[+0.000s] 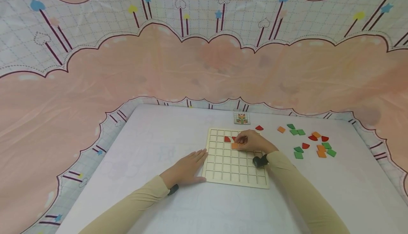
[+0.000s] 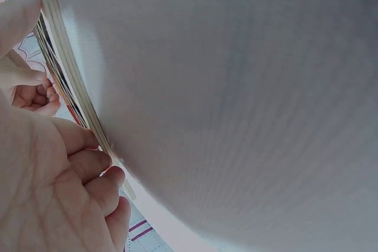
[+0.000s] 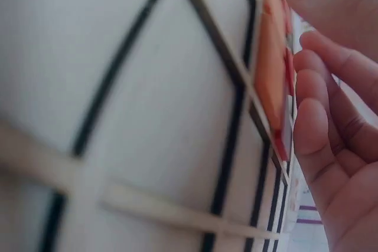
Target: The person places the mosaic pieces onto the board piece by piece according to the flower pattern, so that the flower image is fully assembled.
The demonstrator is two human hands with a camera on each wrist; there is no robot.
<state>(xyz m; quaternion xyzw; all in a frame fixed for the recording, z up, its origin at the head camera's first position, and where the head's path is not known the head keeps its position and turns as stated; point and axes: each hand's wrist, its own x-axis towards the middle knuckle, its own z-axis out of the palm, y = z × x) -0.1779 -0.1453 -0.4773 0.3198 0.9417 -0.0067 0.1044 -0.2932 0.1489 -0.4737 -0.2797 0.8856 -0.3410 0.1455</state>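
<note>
A pale wooden grid board (image 1: 222, 159) lies on the white table. My left hand (image 1: 188, 166) rests at its left edge, fingers stretched out and fingertips right at the rim; the left wrist view shows thumb and fingers (image 2: 88, 166) along that edge. Over the upper part of the board is my right hand (image 1: 255, 142), fingers bent, the thumb and index tips close to a red quarter-circle tile (image 1: 234, 139). I cannot tell whether they pinch it. Left of it sits another red quarter-circle tile (image 1: 227, 139), and below it an orange square tile (image 1: 235, 146).
A small pattern card (image 1: 242, 117) lies behind the board. One red tile (image 1: 259, 128) is near the board's top right corner. Loose green tiles (image 1: 301, 132), orange tiles (image 1: 281, 129) and red tiles (image 1: 305, 145) are scattered to the right. A patterned cloth (image 1: 197, 74) surrounds the table.
</note>
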